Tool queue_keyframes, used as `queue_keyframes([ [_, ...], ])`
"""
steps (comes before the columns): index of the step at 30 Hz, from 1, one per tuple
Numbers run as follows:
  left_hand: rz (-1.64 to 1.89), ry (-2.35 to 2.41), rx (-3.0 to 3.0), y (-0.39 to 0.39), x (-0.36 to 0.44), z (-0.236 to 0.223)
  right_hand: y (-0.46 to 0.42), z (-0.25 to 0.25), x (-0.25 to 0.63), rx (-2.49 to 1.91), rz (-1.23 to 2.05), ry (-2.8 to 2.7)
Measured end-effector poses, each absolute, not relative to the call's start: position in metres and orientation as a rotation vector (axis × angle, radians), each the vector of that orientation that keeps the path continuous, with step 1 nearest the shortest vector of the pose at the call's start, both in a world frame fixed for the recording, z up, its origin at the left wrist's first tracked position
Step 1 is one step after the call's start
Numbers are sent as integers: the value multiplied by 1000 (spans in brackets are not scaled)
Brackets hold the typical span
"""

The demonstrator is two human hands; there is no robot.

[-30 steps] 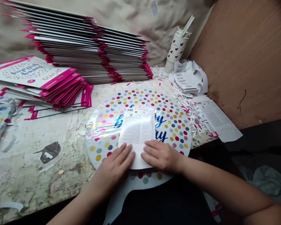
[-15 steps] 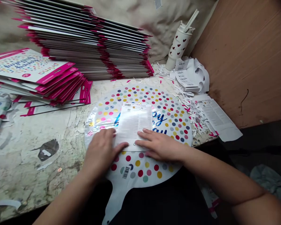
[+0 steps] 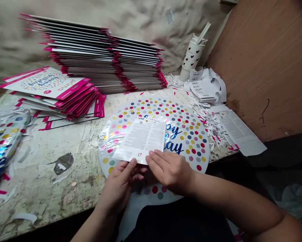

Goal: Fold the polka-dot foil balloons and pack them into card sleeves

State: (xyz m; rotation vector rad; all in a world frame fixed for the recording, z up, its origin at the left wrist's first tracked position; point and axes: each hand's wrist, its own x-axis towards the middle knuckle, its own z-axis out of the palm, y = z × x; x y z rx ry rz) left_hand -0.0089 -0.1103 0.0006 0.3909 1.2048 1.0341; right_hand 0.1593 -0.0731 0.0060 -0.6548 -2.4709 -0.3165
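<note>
A round foil balloon (image 3: 183,134) lies flat on the worn table, printed with coloured polka dots and blue script. Its narrow tail runs down toward my lap. On top of it, a white printed paper leaflet (image 3: 141,141) with a barcode strip along its far edge sits skewed. My left hand (image 3: 118,186) pinches the leaflet's near edge with the thumb on top. My right hand (image 3: 170,169) grips the same edge from the other side, its fingertips on the paper. The leaflet hides the middle of the balloon's lettering.
Behind stands a tall stack of pink-edged card packaging (image 3: 108,60), with a fanned pile of printed cards (image 3: 47,84) to its left. A heart-patterned white tumbler (image 3: 192,57), shredded paper strips (image 3: 211,127) and loose leaflets (image 3: 239,131) lie right, against a wooden board (image 3: 259,67).
The leaflet was pressed flat under both hands and now is lifted at its near edge and turned askew between them. My hands have drawn together, and the view has shifted slightly.
</note>
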Motion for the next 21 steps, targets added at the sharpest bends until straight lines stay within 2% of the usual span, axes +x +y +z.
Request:
queue_keyframes([
  [6,1135,1060,113,-102,-2,-2,-84,2,165,-729,-214,-2423],
  [11,1127,1142,359,-107,-2,2,-70,9,171,-781,407,-2339],
  [16,1038,1193,547,-109,-1,2,-51,11,159,-623,455,-2269],
  [19,1090,1249,587,-106,-3,3,-53,24,184,-682,693,-2413],
  [21,1112,1342,697,-102,-8,7,-58,36,216,-816,857,-2706],
])
